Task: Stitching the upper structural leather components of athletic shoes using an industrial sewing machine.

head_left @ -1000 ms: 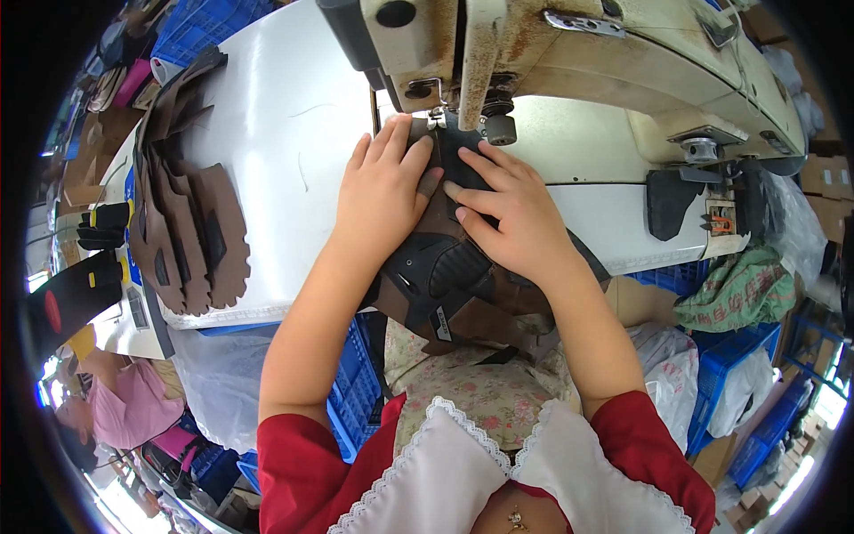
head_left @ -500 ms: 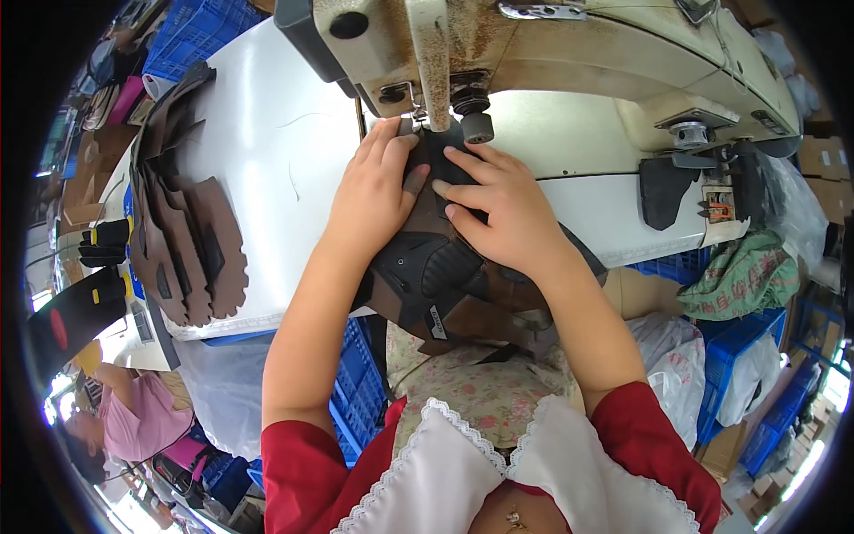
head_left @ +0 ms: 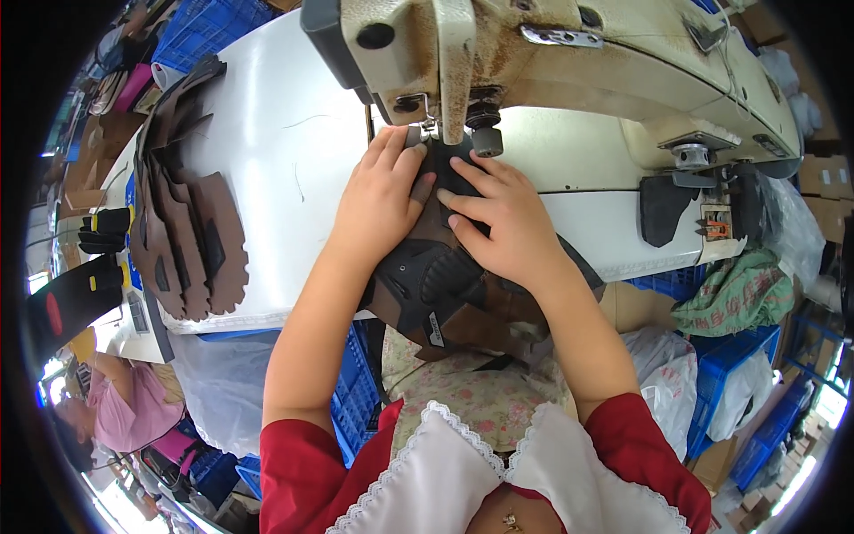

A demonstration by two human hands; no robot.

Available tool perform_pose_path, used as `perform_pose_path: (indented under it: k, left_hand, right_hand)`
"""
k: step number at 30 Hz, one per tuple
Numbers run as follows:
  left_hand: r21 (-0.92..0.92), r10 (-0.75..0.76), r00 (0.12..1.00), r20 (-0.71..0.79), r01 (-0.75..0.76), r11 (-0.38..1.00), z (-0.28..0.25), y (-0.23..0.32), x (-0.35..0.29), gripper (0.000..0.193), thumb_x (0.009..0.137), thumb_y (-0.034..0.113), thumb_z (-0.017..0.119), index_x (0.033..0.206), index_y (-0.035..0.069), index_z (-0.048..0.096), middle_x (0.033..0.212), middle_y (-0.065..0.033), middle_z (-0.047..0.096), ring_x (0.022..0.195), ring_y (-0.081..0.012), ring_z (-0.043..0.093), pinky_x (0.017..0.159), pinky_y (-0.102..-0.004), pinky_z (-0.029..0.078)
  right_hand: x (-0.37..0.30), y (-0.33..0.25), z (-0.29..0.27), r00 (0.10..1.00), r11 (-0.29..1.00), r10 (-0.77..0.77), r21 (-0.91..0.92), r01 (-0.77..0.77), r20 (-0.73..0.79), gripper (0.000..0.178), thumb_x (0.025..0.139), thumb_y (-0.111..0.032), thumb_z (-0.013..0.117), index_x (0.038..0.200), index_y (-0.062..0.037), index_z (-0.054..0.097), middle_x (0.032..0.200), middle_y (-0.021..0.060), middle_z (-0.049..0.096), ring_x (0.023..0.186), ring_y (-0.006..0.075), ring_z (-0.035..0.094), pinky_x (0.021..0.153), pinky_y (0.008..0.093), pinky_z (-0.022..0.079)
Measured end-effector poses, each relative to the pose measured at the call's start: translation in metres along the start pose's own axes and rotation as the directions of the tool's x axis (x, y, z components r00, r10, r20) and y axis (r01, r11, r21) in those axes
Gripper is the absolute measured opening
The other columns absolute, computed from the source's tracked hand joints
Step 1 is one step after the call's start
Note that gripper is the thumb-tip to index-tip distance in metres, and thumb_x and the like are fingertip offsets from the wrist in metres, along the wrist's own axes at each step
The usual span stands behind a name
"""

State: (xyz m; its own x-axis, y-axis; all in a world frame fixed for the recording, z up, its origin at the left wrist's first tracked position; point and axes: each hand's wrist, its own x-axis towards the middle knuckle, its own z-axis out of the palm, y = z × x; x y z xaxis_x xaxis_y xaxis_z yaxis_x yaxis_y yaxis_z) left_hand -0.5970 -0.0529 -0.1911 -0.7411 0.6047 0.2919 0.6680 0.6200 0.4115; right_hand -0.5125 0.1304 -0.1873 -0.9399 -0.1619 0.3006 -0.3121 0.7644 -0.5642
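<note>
In the head view, your left grip (head_left: 381, 196) lies flat with the thumb set apart from the fingers, and your right grip (head_left: 509, 222) is spread wide; both press from above and neither seems to pinch. The brown-and-black sewn piece (head_left: 415, 283) runs from between and under your fingers up to the presser foot (head_left: 429, 132) of the sewing machine (head_left: 551, 76), just ahead of your left fingertips, while its padded end hangs off the desk (head_left: 280, 240) toward your lap, nearer you than either grip. The step in hand looks like guiding a seam beneath the foot; your next move likely calls for light, even pressure, the layers straight and your fingertips clear of the needle. Well to the left of your left grip lies a stack of brown cut pieces (head_left: 227, 240). You can't make out the needle's point or the stitch line, your right forearm covers part of the work, the machine's top is cut off, and whether the foot is raised or lowered you cannot tell.
</note>
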Motion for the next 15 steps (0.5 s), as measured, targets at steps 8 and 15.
perform_pose_path:
  k: [8,15]
  left_hand:
    - [-0.018,0.055,0.998,-0.01,-0.055,0.998,0.005,0.0,0.001,0.031,0.085,0.012,0.067,0.112,-0.002,0.061,0.132,-0.0246,0.054,0.129,-0.0429,0.047,0.103,-0.0465,0.043]
    - [0.072,0.076,0.997,-0.024,-0.074,0.995,0.004,-0.002,0.0,0.032,0.088,0.012,0.065,0.115,-0.003,0.059,0.128,-0.0289,0.056,0.126,-0.0471,0.048,0.104,-0.0489,0.042]
  right_hand:
    - [-0.004,0.004,0.001,1.0,1.0,0.011,-0.011,-0.012,-0.026,0.025,0.081,-0.02,0.067,0.102,-0.0112,0.075,0.128,0.0158,0.063,0.128,0.0347,0.052,0.111,0.048,0.036]
    - [-0.003,0.007,0.01,0.995,0.999,-0.027,0.041,0.032,-0.099,0.024,0.078,-0.019,0.067,0.099,-0.0131,0.075,0.127,0.0151,0.064,0.127,0.0325,0.054,0.11,0.0479,0.037]
